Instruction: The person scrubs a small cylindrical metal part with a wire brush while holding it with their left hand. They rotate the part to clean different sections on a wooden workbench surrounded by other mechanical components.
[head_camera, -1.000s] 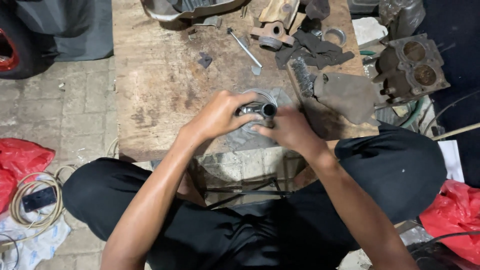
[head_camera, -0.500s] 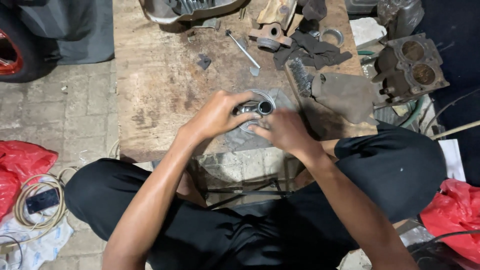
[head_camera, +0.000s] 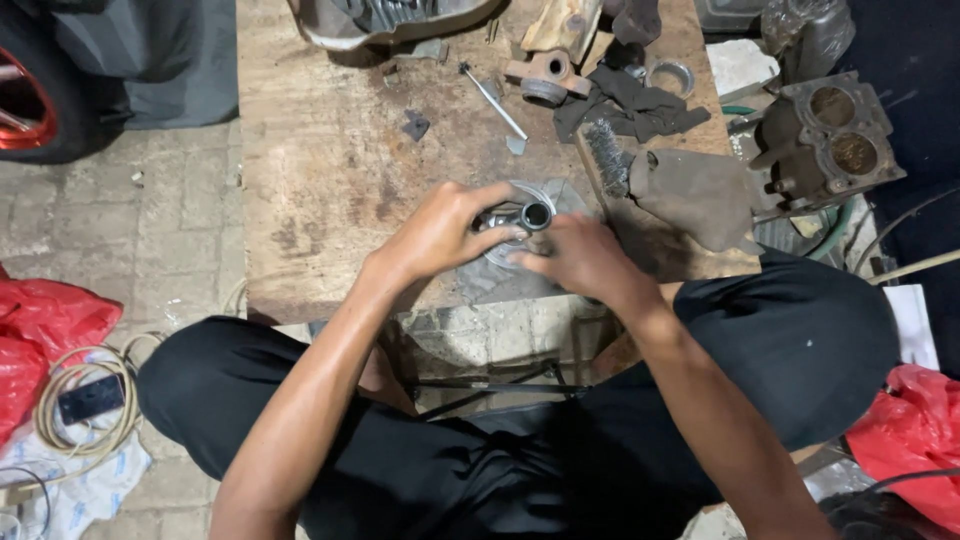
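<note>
Near the wooden table's (head_camera: 300, 200) front edge, left hand (head_camera: 440, 235) and right hand (head_camera: 580, 258) both gripping a metal tube (head_camera: 520, 216).

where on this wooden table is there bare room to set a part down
Bare wood lies on the table left of the left hand, below the small dark scrap. The right side is crowded: wire brush, rags, ring.

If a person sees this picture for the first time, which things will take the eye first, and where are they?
First, the two bare hands meeting at the middle of the worn wooden table: the left hand and the right hand both grip a short metal tube over a round metal part. Next, the rusty block with two round bores at the table's right edge, and red plastic bags on the floor.
</note>
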